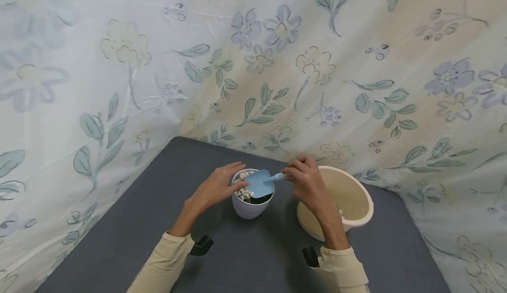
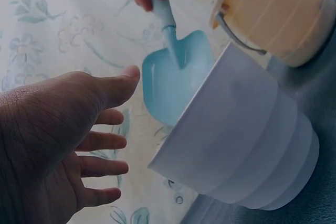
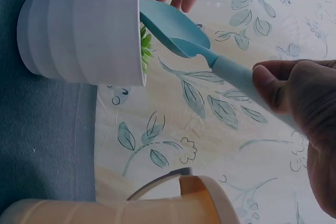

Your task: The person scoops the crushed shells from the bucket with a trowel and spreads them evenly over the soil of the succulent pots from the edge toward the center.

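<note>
A white ribbed pot (image 1: 249,207) stands on the grey table (image 1: 130,222), with pale pebbles (image 1: 241,187) and a bit of green plant (image 3: 146,45) inside. My left hand (image 1: 222,185) lies at the pot's left rim with fingers straight and spread (image 2: 105,142), holding nothing. My right hand (image 1: 305,181) pinches the handle of a small blue trowel (image 1: 260,183). Its blade (image 2: 173,82) hangs over the pot's mouth (image 3: 105,24), and no load on it can be made out. The right hand's fingers (image 3: 294,93) wrap the handle end.
A cream bucket (image 1: 348,205) with a metal handle (image 2: 236,35) stands right of the pot, behind my right wrist. A floral sheet (image 1: 277,64) hangs close behind the table on the far and left sides. Bare grey tabletop lies in front of the pot.
</note>
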